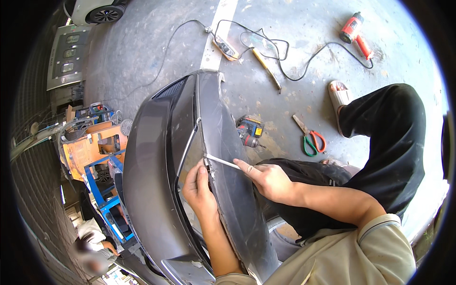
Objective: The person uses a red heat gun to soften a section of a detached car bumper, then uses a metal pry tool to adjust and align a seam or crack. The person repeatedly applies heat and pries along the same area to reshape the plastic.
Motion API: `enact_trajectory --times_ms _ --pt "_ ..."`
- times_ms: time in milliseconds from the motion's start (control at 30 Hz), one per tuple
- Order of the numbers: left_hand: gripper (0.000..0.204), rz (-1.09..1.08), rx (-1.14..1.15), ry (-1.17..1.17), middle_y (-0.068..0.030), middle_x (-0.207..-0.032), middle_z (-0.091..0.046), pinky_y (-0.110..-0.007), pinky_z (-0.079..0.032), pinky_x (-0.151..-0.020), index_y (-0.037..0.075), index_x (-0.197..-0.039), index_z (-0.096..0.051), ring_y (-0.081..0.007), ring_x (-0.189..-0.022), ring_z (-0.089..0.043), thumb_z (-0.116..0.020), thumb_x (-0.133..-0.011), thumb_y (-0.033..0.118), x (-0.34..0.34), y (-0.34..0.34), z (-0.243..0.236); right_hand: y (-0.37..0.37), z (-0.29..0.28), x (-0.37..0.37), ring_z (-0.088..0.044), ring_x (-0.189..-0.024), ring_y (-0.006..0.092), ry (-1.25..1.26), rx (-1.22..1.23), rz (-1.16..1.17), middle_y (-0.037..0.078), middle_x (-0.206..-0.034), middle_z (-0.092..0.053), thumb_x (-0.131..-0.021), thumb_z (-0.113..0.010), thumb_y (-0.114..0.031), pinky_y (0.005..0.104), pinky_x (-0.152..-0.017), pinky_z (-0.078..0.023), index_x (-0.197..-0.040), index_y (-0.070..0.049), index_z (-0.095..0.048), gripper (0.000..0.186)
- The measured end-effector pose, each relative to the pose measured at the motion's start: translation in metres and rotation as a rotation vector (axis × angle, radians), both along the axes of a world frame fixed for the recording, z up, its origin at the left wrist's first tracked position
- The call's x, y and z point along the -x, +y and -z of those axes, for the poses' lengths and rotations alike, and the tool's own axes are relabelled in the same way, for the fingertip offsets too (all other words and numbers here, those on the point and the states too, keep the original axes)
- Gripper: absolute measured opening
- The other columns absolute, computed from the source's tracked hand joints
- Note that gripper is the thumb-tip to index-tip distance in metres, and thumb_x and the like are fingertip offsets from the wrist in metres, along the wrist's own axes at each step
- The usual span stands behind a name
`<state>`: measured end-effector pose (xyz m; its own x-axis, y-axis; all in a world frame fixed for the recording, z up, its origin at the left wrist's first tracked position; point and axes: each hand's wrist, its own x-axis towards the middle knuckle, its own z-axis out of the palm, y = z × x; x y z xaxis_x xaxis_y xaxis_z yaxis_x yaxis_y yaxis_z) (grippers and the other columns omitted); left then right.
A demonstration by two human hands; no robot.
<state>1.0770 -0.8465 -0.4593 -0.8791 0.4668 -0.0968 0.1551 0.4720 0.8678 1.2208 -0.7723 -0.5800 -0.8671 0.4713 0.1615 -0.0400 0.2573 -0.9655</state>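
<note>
Fingers of the right hand (pixel 268 178) pinch a thin white strip (pixel 222 162) lying across the edge of the grey car bumper (pixel 152 190), which stands on the concrete floor (pixel 285 99). The left hand (pixel 199 187) presses the glossy, curved plastic where the strip ends, thumb flat. Pulling it slowly and low along the edge would likely serve best. Red-handled snips (pixel 311 140) lie near.

Bumper upright mid-scene, tools spread on the floor to its right.
Bumper (pixel 156 190) stands on the floor (pixel 285 61); both hands on its near right edge, left hand (pixel 199 190) left of right hand (pixel 268 180). Drill (pixel 249 132) just right of bumper, snips (pixel 309 137) further right, heat gun (pixel 355 29) far right, cart (pixel 95 147) left.
</note>
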Motion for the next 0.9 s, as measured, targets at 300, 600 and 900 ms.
enact_trajectory --times_ms 300,600,900 --pt "0.033 -0.009 0.021 -0.102 -0.0124 -0.111 -0.069 -0.030 -0.048 -0.092 -0.007 -0.120 -0.065 -0.0180 -0.102 -0.064 -0.059 -0.101 0.018 0.013 -0.004 0.003 0.006 -0.004 -0.007 -0.066 -0.075 0.0358 -0.020 -0.104 -0.035 0.014 -0.080 -0.064 -0.074 -0.064 0.000 0.0443 -0.069 -0.054 -0.157 -0.009 -0.037 0.087" --pt "0.023 -0.121 -0.106 -0.425 -0.0041 -0.098 -0.069 -0.027 -0.050 -0.079 0.001 -0.107 -0.067 -0.0116 -0.088 -0.064 -0.063 -0.100 0.022 0.019 0.010 0.008 0.021 -0.004 0.015 -0.066 -0.075 0.0392 -0.072 -0.064 0.002 0.019 -0.085 -0.066 -0.078 -0.060 0.002 0.0476 -0.069 -0.054 -0.156 -0.011 -0.037 0.082" --pt "0.023 -0.115 -0.103 -0.398 -0.0018 -0.096 -0.068 -0.025 -0.047 -0.080 0.001 -0.105 -0.067 -0.0105 -0.088 -0.062 -0.062 -0.101 0.024 0.020 0.005 0.011 0.014 -0.003 0.000 -0.066 -0.072 0.0375 -0.007 -0.087 0.003 0.016 -0.081 -0.065 -0.079 -0.063 0.002 0.0463 -0.066 -0.054 -0.155 -0.009 -0.040 0.080"
